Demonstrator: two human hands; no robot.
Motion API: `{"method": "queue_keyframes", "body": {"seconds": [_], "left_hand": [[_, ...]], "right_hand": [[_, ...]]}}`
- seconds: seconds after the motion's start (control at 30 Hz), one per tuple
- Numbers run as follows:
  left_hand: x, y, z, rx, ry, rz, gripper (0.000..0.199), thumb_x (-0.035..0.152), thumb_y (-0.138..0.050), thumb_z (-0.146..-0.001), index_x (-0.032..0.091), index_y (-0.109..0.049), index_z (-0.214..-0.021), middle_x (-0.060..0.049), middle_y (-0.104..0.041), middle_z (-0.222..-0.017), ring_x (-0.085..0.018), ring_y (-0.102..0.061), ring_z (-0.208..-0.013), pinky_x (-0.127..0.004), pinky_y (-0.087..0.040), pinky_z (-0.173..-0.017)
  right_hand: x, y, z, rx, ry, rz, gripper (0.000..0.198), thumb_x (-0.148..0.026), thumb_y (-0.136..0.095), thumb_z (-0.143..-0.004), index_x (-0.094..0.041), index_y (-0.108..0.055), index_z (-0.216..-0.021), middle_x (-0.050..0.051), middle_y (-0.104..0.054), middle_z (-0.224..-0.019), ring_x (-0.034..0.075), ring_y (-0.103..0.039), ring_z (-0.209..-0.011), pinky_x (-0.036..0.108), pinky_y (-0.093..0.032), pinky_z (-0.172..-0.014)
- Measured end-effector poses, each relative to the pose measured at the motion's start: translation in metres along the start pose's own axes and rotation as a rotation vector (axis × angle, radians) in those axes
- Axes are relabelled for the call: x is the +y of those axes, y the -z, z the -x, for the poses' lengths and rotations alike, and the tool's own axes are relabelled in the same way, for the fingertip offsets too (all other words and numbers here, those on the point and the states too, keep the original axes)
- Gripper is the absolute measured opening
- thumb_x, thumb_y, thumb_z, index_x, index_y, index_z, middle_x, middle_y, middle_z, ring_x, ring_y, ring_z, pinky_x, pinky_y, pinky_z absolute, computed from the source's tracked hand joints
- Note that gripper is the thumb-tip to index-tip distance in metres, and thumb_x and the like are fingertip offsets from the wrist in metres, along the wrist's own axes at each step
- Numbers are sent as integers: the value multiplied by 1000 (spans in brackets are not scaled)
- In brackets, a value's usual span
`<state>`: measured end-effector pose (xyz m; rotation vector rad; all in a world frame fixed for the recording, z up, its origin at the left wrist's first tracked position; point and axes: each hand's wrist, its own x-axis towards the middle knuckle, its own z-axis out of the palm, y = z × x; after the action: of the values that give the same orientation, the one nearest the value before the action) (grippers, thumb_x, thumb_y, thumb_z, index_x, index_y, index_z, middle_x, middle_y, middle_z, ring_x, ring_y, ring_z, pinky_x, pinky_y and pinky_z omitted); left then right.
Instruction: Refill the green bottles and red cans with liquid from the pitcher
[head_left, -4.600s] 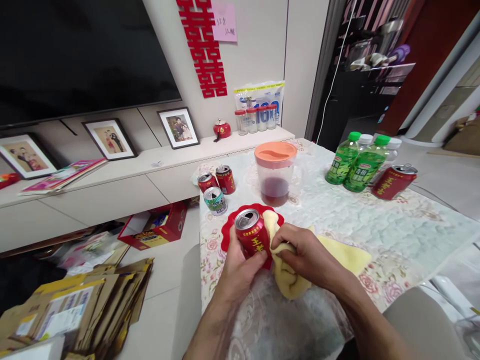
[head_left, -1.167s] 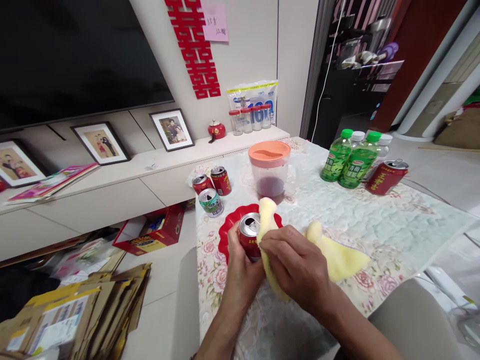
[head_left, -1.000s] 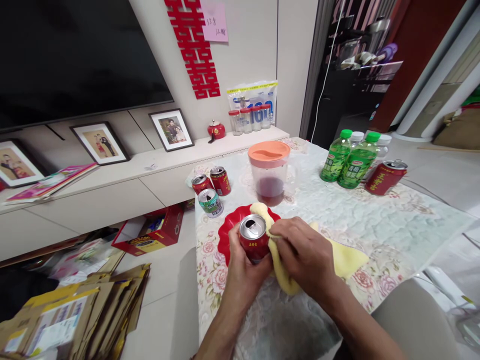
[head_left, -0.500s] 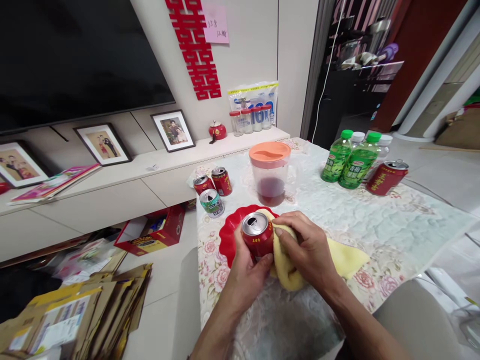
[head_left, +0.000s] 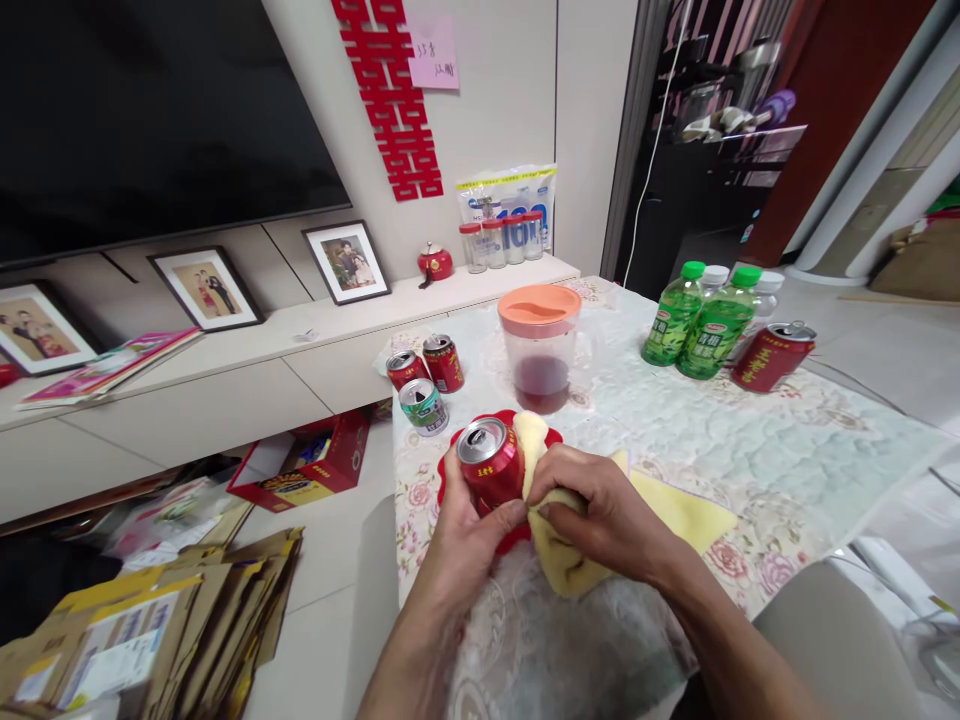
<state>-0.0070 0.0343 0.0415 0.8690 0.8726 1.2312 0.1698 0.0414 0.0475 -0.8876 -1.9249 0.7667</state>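
Observation:
An opened red drink can (head_left: 491, 470) is gripped in my left hand (head_left: 469, 535), tilted a little to the left above a red scalloped plate (head_left: 553, 438). Bunched in my right hand (head_left: 600, 505) is a yellow cloth (head_left: 562, 560), which presses against the can's right side. The cloth's loose end spreads over the table to the right. Much of the plate is hidden behind the can and my hands.
Behind the plate stands a pitcher (head_left: 541, 345) with an orange lid and dark liquid. Two red cans and a green-white can (head_left: 424, 407) are at the left table edge. Green bottles (head_left: 716, 325) and another red can (head_left: 774, 357) stand right, on the floral tablecloth (head_left: 847, 440).
The can has shifted left and tilted further in my left hand. My right hand has moved slightly left and down with the yellow cloth.

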Motion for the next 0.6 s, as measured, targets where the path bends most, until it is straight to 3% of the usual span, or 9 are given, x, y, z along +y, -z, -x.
{"method": "queue_keyframes", "body": {"seconds": [0.2, 0.37, 0.47, 0.6], "left_hand": [[0, 10, -3, -7, 27, 22, 91, 26, -94, -68, 28, -41, -142, -11, -69, -135, -30, -67, -122, -44, -52, -105], [-5, 15, -6, 3, 18, -37, 84, 33, -96, -68, 23, -48, -136, -13, -72, -128, -33, -69, -119, -46, -52, -105], [-6, 13, -8, 16, -23, -111, 87, 36, -98, -65, 23, -50, -136, -13, -74, -126, -36, -69, -120, -47, -53, -104], [-6, 8, -8, -17, -47, -174, 88, 39, -97, -66, 22, -49, -137, -16, -70, -137, -38, -64, -130, -47, -49, -110]], "right_hand": [[15, -2, 2, -43, -131, 40, 35, 7, -51, -65, -20, -68, -80, -1, -68, -84, 14, -63, -77, 25, -47, -72], [15, -5, 2, 20, -238, 53, 30, 3, -53, -65, -19, -69, -77, 1, -69, -80, 16, -61, -76, 28, -43, -73], [9, -6, 3, 95, -284, 7, 23, -2, -57, -71, -19, -70, -81, 0, -69, -78, 16, -61, -75, 28, -43, -71], [2, -7, 2, 201, -330, -90, 9, -19, -63, -84, -20, -69, -89, -1, -68, -77, 14, -60, -69, 26, -44, -63]]}}
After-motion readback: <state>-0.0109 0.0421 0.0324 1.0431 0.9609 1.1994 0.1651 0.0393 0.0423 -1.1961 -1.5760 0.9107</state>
